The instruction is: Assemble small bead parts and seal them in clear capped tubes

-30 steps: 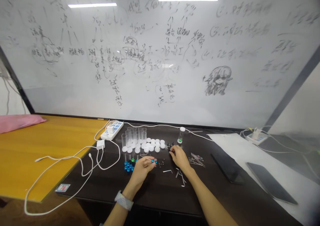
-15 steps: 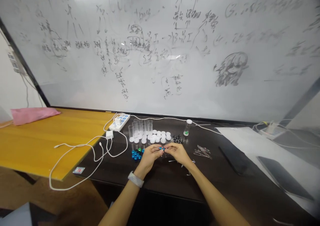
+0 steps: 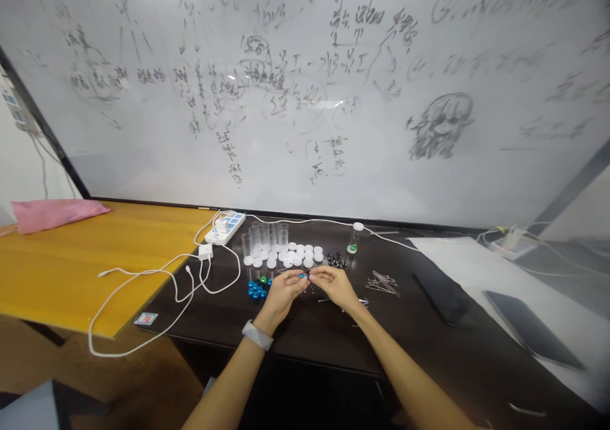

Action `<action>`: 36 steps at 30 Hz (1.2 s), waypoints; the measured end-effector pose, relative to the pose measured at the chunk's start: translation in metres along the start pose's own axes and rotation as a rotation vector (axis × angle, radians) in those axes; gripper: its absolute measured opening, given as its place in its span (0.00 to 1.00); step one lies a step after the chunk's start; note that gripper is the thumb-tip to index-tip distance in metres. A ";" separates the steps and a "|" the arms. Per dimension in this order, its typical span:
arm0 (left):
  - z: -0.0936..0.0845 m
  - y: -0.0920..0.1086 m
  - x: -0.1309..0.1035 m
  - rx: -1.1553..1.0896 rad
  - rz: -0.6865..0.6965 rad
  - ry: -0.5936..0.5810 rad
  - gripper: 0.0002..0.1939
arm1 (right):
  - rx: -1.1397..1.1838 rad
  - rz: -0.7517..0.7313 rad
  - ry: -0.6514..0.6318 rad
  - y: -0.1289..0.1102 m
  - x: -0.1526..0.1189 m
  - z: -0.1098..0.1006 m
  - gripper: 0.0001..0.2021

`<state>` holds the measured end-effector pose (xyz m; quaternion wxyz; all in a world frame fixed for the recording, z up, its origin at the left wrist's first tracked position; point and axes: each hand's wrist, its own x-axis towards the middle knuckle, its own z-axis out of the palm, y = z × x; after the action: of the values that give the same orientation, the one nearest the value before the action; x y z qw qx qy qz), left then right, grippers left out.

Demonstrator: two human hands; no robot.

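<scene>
Just in front of the white caps (image 3: 305, 252), the left hand (image 3: 281, 293) pinches a blue piece (image 3: 302, 275), grip nearly closed — the right hand (image 3: 336, 285) meets it, its hold too small to tell.

Both hands (image 3: 282, 294) at a small blue piece (image 3: 302, 275) (partly hidden), dark table (image 3: 324, 335) beneath.

A dark counter (image 3: 469, 366) bears clear tubes (image 3: 246, 244), white caps (image 3: 300, 248), blue balls (image 3: 256, 294), small black pieces (image 3: 336, 261), a capped vial (image 3: 353, 239) and a power strip (image 3: 229, 227)
</scene>
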<state>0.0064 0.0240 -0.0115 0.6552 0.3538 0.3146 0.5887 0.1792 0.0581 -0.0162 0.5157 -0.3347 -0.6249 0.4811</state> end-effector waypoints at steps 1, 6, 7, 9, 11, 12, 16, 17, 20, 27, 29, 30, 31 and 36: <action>-0.001 0.000 0.000 0.011 -0.003 -0.007 0.22 | -0.009 -0.007 -0.002 -0.001 0.000 0.000 0.19; -0.004 0.001 -0.003 0.031 -0.008 -0.030 0.21 | -0.032 -0.011 -0.077 -0.002 -0.002 0.001 0.21; -0.005 0.001 -0.003 0.025 -0.012 -0.028 0.21 | -0.033 -0.015 -0.086 -0.001 -0.002 0.002 0.19; -0.006 0.001 -0.003 0.010 -0.023 -0.017 0.21 | -0.042 -0.033 -0.059 0.001 -0.003 0.003 0.17; -0.006 0.001 -0.002 0.005 -0.029 -0.007 0.21 | -0.080 -0.060 -0.004 0.003 -0.004 0.003 0.16; -0.006 0.001 -0.002 0.006 -0.030 -0.003 0.21 | -0.115 -0.079 0.026 0.004 -0.005 0.004 0.16; -0.003 0.003 -0.004 0.020 -0.028 0.008 0.20 | -0.278 -0.220 0.108 0.000 -0.011 0.004 0.15; -0.002 0.004 -0.005 0.032 -0.020 0.013 0.20 | -0.305 -0.260 0.116 -0.001 -0.012 0.004 0.14; 0.001 0.007 -0.007 0.090 0.024 0.027 0.21 | -0.339 -0.341 0.110 -0.004 -0.014 0.004 0.13; 0.005 0.009 -0.009 0.155 0.096 0.032 0.21 | -0.262 -0.223 0.119 0.000 -0.012 0.006 0.15; 0.005 0.009 -0.008 0.156 0.093 0.036 0.21 | -0.216 -0.180 0.118 0.000 -0.011 0.007 0.15; 0.004 0.008 -0.008 0.156 0.094 0.035 0.21 | -0.196 -0.165 0.114 0.000 -0.011 0.008 0.14; 0.004 0.007 -0.008 0.156 0.097 0.030 0.21 | -0.183 -0.153 0.105 0.000 -0.012 0.008 0.13; 0.001 0.007 -0.007 0.114 0.113 0.041 0.22 | -0.180 -0.147 0.022 -0.004 -0.014 0.010 0.15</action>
<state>0.0030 0.0171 -0.0048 0.5933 0.3955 0.3403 0.6130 0.1730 0.0415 -0.0170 0.5244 -0.3381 -0.6827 0.3803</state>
